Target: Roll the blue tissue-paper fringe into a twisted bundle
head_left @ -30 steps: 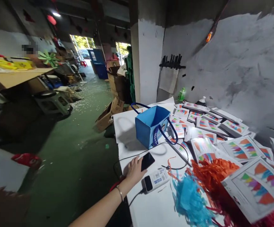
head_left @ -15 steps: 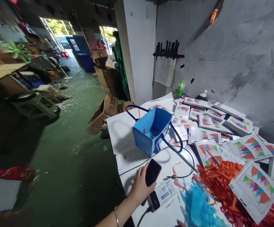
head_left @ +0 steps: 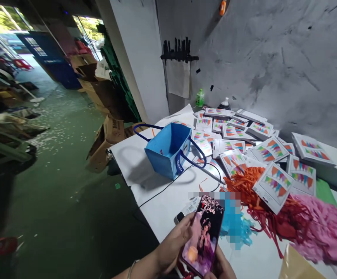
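A phone (head_left: 203, 236) with its screen lit is held upright between both my hands, low in the view. My left hand (head_left: 176, 242) grips its left edge, a bracelet at the wrist. Around the lower right edge my right hand (head_left: 222, 263) is wrapped, partly cut off by the frame. Behind the phone, a white box-like device (head_left: 192, 205) with a black end lies partly hidden on the white table (head_left: 153, 201). An open blue bag (head_left: 167, 151) with dark blue handles stands farther back, beside a thin black cable (head_left: 159, 192).
Flat packages with coloured pennants (head_left: 270, 149) are piled at the back right. Orange strips (head_left: 244, 176), blue strips (head_left: 241, 228) and pink material (head_left: 328, 228) lie nearer. Cardboard boxes (head_left: 106, 135) stand on the green floor left of the table. A green bottle (head_left: 199, 98) is near the wall.
The phone has come nearer and lower, and its dark screen is now lit. My right hand has come up and taken hold of it too. The view has turned to the right.
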Motion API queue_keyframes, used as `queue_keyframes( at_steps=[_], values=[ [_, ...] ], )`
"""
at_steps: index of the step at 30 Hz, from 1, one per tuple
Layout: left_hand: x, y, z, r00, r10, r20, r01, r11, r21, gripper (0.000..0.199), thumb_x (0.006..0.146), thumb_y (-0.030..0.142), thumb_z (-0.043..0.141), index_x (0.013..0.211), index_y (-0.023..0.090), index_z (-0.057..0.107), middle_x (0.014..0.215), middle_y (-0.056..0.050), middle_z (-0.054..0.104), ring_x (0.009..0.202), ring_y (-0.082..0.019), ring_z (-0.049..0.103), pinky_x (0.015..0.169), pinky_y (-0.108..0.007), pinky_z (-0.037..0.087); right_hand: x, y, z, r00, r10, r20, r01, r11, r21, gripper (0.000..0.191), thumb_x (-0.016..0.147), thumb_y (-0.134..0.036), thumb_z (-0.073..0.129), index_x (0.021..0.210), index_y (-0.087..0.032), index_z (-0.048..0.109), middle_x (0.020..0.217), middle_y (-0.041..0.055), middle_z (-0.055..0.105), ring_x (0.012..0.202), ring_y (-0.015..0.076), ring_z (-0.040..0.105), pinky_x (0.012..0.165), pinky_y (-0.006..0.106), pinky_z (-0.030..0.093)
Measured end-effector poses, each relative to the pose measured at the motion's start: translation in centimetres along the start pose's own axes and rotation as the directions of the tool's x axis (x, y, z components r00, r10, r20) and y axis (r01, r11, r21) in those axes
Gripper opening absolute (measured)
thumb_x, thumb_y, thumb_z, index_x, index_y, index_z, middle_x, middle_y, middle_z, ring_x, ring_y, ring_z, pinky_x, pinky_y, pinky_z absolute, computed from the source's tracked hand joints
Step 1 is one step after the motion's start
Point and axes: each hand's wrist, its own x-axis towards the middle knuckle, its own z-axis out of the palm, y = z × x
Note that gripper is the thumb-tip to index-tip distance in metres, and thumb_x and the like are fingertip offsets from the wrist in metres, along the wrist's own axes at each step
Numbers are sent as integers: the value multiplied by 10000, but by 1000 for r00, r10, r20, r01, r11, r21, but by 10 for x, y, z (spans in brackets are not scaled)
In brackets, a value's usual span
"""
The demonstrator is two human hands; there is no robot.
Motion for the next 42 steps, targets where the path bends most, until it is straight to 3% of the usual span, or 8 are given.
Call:
queue_keyframes(
  at_steps=[4, 11, 18, 23, 26, 32, 36, 42],
  values=[
    [-9, -9, 21, 999, 28, -21, -31, 985, -172, 554, 858, 281, 721, 1380, 275, 535, 1415, -103, 577, 1346, -323, 507, 1170, -494, 298, -6, -13, 2, 999, -42, 26, 43, 997, -64, 1041, 663, -726, 758, 1488, -209, 390, 1499, 125, 493, 1416, 339, 402, 1161, 437, 361],
    [-17, -25, 26, 990, 55, -127, -71, 990, -122, 675, 771, 137, 779, 1371, 287, 509, 1430, -83, 569, 1352, -320, 501, 1162, -489, 322, -23, 10, -7, 997, -74, -37, 66, 979, -194, 1468, 616, -750, 776, 1561, -94, -136, 1647, 186, 112, 1505, 286, 161, 1190, 374, 276],
    [-24, -39, 23, 988, 101, -120, -105, 994, -32, 644, 796, 170, 783, 1358, 288, 491, 1387, -76, 603, 1305, -297, 550, 1137, -470, 359, -25, 0, -7, 999, -32, 23, 37, 962, -270, 1373, 485, -856, 744, 1579, -236, 193, 1599, 85, 337, 1489, 346, 235, 1163, 452, 351],
    [-29, -42, 21, 987, 118, -112, -117, 993, 17, 652, 779, 231, 810, 1340, 277, 482, 1345, -88, 624, 1252, -298, 586, 1093, -459, 409, -11, -2, 5, 999, 25, -35, -30, 990, -139, 1277, 497, -926, 657, 1518, -219, 358, 1393, 136, 597, 1365, 380, 473, 1053, 495, 480],
    [-31, -44, 20, 986, 101, -130, -96, 995, 41, 687, 773, 260, 820, 1353, 276, 452, 1292, -104, 646, 1205, -313, 611, 1025, -460, 461, 2, 5, 11, 983, 55, -173, -69, 995, -76, 1160, 645, -939, 516, 1528, -210, 334, 1334, 149, 636, 1295, 383, 549, 1006, 515, 511],
    [-32, -41, 20, 989, 116, -92, -114, 993, 27, 722, 756, 307, 838, 1364, 291, 449, 1320, -106, 629, 1220, -311, 595, 1017, -437, 458, -5, 9, 11, 994, 41, -99, -54, 989, -138, 1536, 336, -873, 776, 1574, -205, 161, 1494, 176, 484, 1361, 441, 454, 1069, 529, 450],
    [-35, -36, 22, 994, 104, -18, -105, 992, -75, 667, 846, 443, 743, 1411, 269, 433, 1363, -130, 606, 1287, -321, 551, 1053, -431, 425, -32, 6, 11, 986, -162, -27, 156, 975, -158, 1373, 588, -827, 715, 1577, -168, 27, 1628, 168, 234, 1485, 359, 256, 1166, 481, 328],
    [-38, -39, 18, 985, 128, -116, -138, 987, -80, 592, 928, 504, 613, 1438, 253, 450, 1370, -107, 610, 1343, -310, 495, 1106, -435, 383, -39, 7, 14, 980, -200, -10, 198, 974, -114, 1319, 706, -751, 692, 1554, -130, -103, 1620, 210, 230, 1468, 326, 312, 1126, 449, 388]
  ],
)
